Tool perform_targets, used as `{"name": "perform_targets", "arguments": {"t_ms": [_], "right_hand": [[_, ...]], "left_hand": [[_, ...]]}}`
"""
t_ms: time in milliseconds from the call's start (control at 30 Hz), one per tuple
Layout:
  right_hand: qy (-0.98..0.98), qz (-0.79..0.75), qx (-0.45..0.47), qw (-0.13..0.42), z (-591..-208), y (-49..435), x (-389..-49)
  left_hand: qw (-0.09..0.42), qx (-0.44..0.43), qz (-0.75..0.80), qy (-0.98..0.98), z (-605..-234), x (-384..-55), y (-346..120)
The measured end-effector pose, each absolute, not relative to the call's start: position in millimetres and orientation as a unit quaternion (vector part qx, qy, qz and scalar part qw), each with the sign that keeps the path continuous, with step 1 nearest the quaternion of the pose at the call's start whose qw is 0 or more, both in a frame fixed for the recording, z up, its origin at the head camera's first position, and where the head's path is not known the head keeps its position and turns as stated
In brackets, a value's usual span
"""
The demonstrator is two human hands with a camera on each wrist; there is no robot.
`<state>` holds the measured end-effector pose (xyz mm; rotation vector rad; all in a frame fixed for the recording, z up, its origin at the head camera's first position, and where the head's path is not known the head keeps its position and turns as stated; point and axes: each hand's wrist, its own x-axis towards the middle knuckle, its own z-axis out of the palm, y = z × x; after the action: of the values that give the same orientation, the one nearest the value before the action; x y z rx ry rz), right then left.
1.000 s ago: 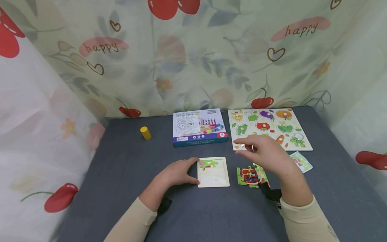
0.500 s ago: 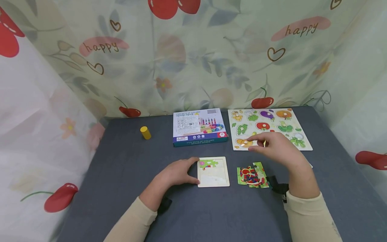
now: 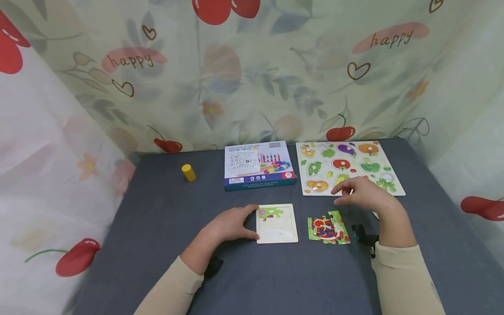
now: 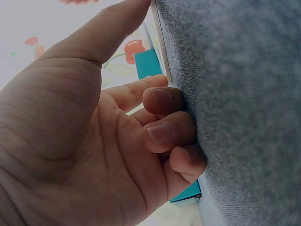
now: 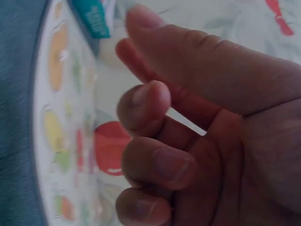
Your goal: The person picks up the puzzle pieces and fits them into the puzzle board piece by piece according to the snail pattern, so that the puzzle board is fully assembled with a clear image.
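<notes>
My left hand [image 3: 232, 224] rests at the left edge of a small square wooden puzzle tray [image 3: 277, 234], its thumb and index fingertips touching that edge near the two corners. In the left wrist view its other fingers are curled beside the cloth. At the tray's top left lies a green puzzle piece [image 3: 269, 213]. Several red and green jigsaw pieces [image 3: 327, 230] lie grouped to the right of the tray. Above and right of them hovers my right hand [image 3: 366, 193], holding nothing, fingers loosely bent, thumb and index apart. It hides part of a vegetable peg board [image 3: 315, 159].
A bead-set box [image 3: 257, 164] lies behind the tray. A yellow cylinder [image 3: 188, 173] stands at the back left of the grey cloth-covered table [image 3: 157, 218]. The printed curtain [image 3: 252, 78] rises along the back edge. A card's corner [image 3: 375, 214] peeks out by my right wrist.
My right hand has shifted right, away from the lower left of the peg board, uncovering the round orange vegetables there. My left hand and the tray have kept their places.
</notes>
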<state>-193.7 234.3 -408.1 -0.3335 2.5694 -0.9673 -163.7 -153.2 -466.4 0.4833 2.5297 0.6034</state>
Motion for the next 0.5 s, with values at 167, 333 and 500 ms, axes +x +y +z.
{"name": "perform_targets", "arguments": {"t_ms": [167,333,500], "right_hand": [[0.895,-0.355,-0.113,0.245,-430.8,238.9,-203.1],[0.893,-0.329,-0.098,0.291,-445.0,232.9,-205.0],[0.909,-0.282,-0.09,0.293,-446.1,223.7,-202.4]], "left_hand": [[0.245,0.177,0.22,0.927,-466.7,-163.7,-153.4],[0.246,0.177,0.219,0.928,-466.9,-163.6,-153.4],[0.246,0.177,0.217,0.928,-465.9,-163.9,-152.8]]}}
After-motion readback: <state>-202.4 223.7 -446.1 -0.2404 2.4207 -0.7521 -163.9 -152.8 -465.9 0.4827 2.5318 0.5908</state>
